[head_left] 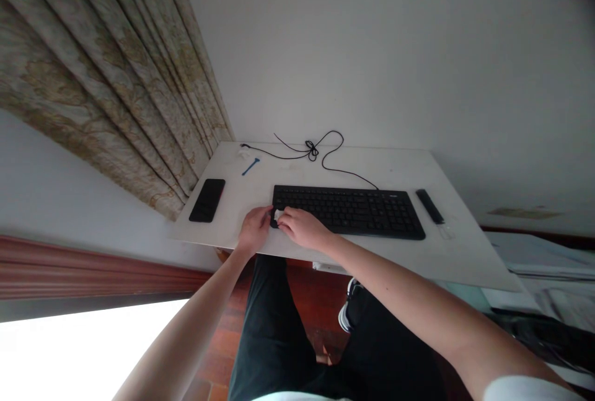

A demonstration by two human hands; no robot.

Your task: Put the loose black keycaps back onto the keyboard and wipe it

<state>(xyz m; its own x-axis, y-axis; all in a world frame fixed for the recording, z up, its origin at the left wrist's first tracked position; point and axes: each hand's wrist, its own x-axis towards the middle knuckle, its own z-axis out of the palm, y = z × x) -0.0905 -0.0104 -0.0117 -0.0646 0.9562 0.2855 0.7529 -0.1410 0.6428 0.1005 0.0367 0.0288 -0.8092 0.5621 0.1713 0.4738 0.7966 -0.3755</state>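
A black keyboard [348, 210] lies across the middle of a white desk [465, 246], its black cable [320, 153] trailing to the back in a knot. My right hand [302, 227] rests on the keyboard's front left corner, fingers curled around a small white cloth or wipe [277, 215]. My left hand [254, 229] sits just left of that corner, fingers bent against the keyboard's left end.
A black phone [207, 200] lies at the desk's left edge, with a small blue stick-like item [250, 167] behind it. A slim black remote-like bar [429, 206] lies right of the keyboard. Patterned curtains [116, 79] hang on the left. My legs are under the desk.
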